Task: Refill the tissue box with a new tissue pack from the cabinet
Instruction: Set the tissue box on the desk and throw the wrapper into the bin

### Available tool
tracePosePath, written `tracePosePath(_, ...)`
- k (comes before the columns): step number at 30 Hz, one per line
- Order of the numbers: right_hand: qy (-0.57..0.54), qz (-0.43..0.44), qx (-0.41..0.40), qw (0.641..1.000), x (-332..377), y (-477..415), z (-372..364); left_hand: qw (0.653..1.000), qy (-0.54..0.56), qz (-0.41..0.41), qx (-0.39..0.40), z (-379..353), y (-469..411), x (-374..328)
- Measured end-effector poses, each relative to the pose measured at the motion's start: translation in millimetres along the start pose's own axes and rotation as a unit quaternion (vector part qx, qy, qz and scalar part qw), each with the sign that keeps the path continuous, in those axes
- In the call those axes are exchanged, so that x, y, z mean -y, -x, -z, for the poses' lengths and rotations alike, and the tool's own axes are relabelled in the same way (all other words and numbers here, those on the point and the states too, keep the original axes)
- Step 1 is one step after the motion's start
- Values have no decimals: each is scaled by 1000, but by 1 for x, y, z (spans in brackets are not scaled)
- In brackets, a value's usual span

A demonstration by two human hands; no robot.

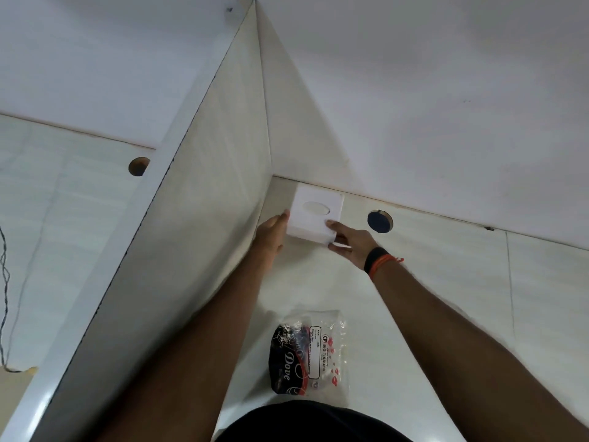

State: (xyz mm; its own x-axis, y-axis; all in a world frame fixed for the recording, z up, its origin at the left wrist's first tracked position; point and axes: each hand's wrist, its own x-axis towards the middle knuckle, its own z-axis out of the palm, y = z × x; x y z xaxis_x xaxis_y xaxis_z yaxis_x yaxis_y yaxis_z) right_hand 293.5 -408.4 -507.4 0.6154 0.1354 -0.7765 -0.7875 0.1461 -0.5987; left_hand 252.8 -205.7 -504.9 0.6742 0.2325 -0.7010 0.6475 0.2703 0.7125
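A white square tissue box (314,218) with an oval opening on top stands in the far corner of the desk, against the wall and the side panel. My left hand (272,232) presses on its left side. My right hand (349,242) grips its near right corner, fingers over the top edge; that wrist wears a black band and an orange thread. A tissue pack (309,354) in clear plastic, printed black and red with "Dove" and "BIG TISSUES", lies flat on the desk near me, between my forearms.
A tall white side panel (197,199) bounds the desk on the left. A round cable hole (380,221) sits in the desk right of the box, another cable hole (139,166) beyond the panel. Thin wires (3,282) hang at far left.
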Motion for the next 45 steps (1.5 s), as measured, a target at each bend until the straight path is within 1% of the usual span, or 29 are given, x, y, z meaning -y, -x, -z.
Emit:
tracePosePath(2, 1, 7, -33, 999, 6, -15, 1, 999, -12, 6, -30, 2, -2, 9)
tracePosePath(5, 5, 9, -68, 998, 18, -31, 1, 999, -23, 20, -18, 9, 4, 32)
tracePosePath(12, -7, 18, -70, 997, 32, -48, -2, 997, -70, 19, -17, 26, 28, 68)
tracePosePath(16, -11, 36, -103, 994, 22, -37, -6, 993, -116, 4, -19, 38, 45, 84)
tracePosePath(19, 41, 62, -101, 992, -2, -6, -4, 988, -158, 0, -2, 45, 57, 98)
tracePosePath(20, 45, 72, -94, 992, -15, 6, 0, 984, -175, 1, 6, 48, 62, 104)
tracePosePath(22, 42, 60, -99, 992, -46, 33, 11, 975, -222, 7, 14, 53, 71, 116)
tracePosePath(25, 126, 37, -118, 984, -99, 77, 29, 953, -300, 28, 23, 61, 88, 136)
tracePosePath(27, 184, 35, -141, 972, -131, 100, 43, 945, -324, 31, 30, 64, 101, 148)
tracePosePath(28, 206, 37, -140, 968, -146, 110, 49, 944, -329, 28, 31, 65, 108, 154)
tracePosePath(29, 244, 39, -119, 962, -157, 120, 54, 943, -331, 27, 37, 65, 113, 159)
tracePosePath(30, 297, 41, -85, 950, -168, 127, 58, 942, -330, 35, 47, 65, 119, 163)
tracePosePath(31, 362, 31, -44, 931, -177, 133, 60, 943, -324, 50, 61, 64, 125, 166)
tracePosePath(33, 470, 5, 31, 882, -193, 144, 57, 949, -296, 69, 82, 58, 134, 168)
tracePosePath(35, 510, 9, 71, 857, -204, 150, 52, 959, -258, 67, 94, 51, 141, 168)
tracePosePath(39, 505, 38, 80, 859, -206, 150, 41, 984, -146, 46, 92, 37, 150, 162)
tracePosePath(41, 491, 54, 77, 866, -202, 151, 36, 990, -97, 34, 101, 33, 155, 159)
tracePosePath(43, 473, 61, 66, 877, -202, 148, 32, 991, -69, 21, 113, 30, 160, 158)
tracePosePath(45, 474, 80, 40, 876, -202, 147, 29, 991, -56, 9, 125, 28, 168, 158)
